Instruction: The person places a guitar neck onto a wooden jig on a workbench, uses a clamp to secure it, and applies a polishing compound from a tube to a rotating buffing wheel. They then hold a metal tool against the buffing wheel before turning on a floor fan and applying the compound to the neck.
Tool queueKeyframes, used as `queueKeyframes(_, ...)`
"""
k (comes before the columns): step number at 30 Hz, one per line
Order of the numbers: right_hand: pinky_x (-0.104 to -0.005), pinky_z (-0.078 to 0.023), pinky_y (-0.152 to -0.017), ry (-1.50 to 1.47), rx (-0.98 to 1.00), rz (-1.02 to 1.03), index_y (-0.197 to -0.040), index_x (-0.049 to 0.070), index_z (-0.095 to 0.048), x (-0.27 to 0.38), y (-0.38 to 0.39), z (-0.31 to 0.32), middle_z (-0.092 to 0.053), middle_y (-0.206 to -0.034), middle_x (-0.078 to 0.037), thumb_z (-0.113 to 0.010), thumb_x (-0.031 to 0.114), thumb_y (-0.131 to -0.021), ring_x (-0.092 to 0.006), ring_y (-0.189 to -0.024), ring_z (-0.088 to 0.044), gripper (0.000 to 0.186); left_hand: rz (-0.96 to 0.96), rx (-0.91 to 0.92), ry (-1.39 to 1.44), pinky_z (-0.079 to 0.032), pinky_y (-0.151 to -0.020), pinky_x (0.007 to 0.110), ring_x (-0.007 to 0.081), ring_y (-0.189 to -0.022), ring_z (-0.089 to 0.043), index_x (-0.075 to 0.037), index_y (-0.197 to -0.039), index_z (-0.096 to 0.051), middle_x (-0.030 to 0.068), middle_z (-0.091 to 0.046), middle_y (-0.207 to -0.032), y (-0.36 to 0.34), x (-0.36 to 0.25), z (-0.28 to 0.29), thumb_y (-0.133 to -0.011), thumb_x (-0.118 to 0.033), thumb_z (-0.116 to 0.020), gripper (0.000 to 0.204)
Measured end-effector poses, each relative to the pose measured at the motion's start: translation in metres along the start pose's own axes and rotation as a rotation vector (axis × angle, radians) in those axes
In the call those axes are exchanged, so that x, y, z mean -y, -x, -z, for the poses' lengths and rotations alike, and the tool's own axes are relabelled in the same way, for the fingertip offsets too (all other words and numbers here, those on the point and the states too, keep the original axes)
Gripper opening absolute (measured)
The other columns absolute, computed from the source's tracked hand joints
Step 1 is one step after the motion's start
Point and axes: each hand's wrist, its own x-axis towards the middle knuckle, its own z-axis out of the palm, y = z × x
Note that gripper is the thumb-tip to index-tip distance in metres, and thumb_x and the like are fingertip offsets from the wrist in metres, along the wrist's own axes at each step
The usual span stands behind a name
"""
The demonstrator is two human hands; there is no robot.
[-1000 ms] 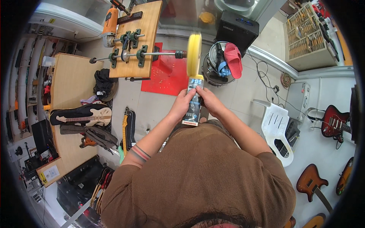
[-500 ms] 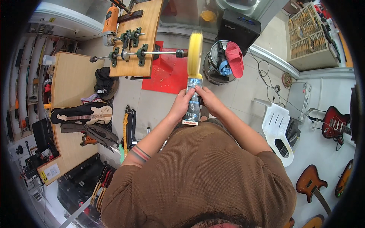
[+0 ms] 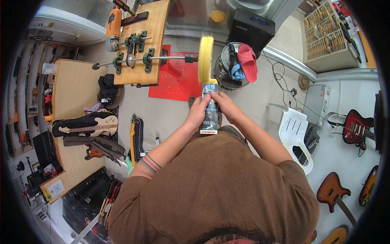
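Against the frame of half a second before, nothing of note had shifted: both hands remained clasped on the block and its top end stayed at the wheel.

At far left, a guitar body (image 3: 83, 125) lay on a wooden surface (image 3: 77, 87). Right of it, a wooden board (image 3: 149, 30) carried an orange power tool (image 3: 113, 25) and a steel shaft (image 3: 143, 60) in green bearing mounts. The shaft ran rightward past the board's edge to a yellow buffing wheel (image 3: 205, 59), blurred, over a red mat (image 3: 175, 78).

The left hand (image 3: 198, 114) was closed on the left side of the wrapped compound block (image 3: 210, 108); the right hand (image 3: 226, 107) was closed on its right side. The block was held mid-frame, in front of the chest. Its long axis ran away from the person, the top end touching the wheel's lower rim.

Bare floor lay open on both sides of the forearms. A white plastic chair (image 3: 295, 134) stood near the right elbow; a red guitar (image 3: 358, 126) hung further right.
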Motion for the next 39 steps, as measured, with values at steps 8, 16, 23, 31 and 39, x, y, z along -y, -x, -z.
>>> queueKeyframes(8,-0.0342,-0.052,-0.086,-0.055,0.02,-0.041,-0.132,-0.004,-0.057,0.003,0.003,-0.004,-0.068,-0.11,-0.01,-0.057,0.054,-0.109,-0.0156,-0.096,-0.062,0.062,-0.036,0.022,-0.077,-0.064,-0.063,0.036,0.0218,-0.073,-0.074,-0.001,-0.127,-0.056,0.0109,-0.071,-0.096,-0.011,0.01,0.017,-0.111,-0.049,-0.054,0.05)
queueKeyframes(16,-0.0355,-0.054,-0.085,-0.134,0.119,-0.04,-0.133,-0.008,-0.053,-0.003,-0.007,-0.02,-0.068,-0.114,-0.014,-0.053,0.052,-0.111,-0.0176,-0.094,-0.065,0.064,0.013,0.017,-0.13,-0.063,-0.059,0.035,0.0211,-0.069,-0.074,0.0,-0.127,-0.056,0.0108,-0.07,-0.095,0.005,-0.019,0.032,-0.111,-0.044,-0.056,0.046)
queueKeyframes(23,-0.0395,-0.056,-0.1,-0.266,0.201,-0.062,-0.137,-0.007,-0.048,-0.002,-0.01,-0.034,-0.066,-0.124,-0.017,-0.055,0.048,-0.112,-0.0222,-0.109,-0.068,0.061,0.007,-0.004,-0.194,-0.063,-0.059,0.033,0.0193,-0.068,-0.074,-0.001,-0.131,-0.057,0.0089,-0.071,-0.094,0.008,-0.03,0.048,-0.111,-0.039,-0.059,0.043)
queueKeyframes(31,-0.0435,-0.055,-0.104,-0.409,0.294,-0.01,-0.142,0.002,-0.048,0.0,-0.011,-0.054,-0.065,-0.13,-0.013,-0.053,0.046,-0.113,-0.0234,-0.117,-0.068,0.053,-0.055,0.038,-0.341,-0.064,-0.061,0.034,0.0162,-0.075,-0.073,-0.001,-0.138,-0.055,0.0073,-0.07,-0.103,0.001,-0.04,0.079,-0.11,-0.036,-0.062,0.045)
queueKeyframes(39,-0.0483,-0.052,-0.11,-0.438,0.367,-0.049,-0.144,0.007,-0.051,0.008,-0.025,-0.06,-0.065,-0.134,-0.009,-0.049,0.049,-0.114,-0.0245,-0.121,-0.067,0.051,-0.063,0.025,-0.619,-0.055,-0.091,0.032,0.0147,-0.105,-0.067,0.005,-0.138,-0.061,0.0111,-0.072,-0.117,0.001,-0.08,0.077,-0.107,-0.036,-0.066,0.051)
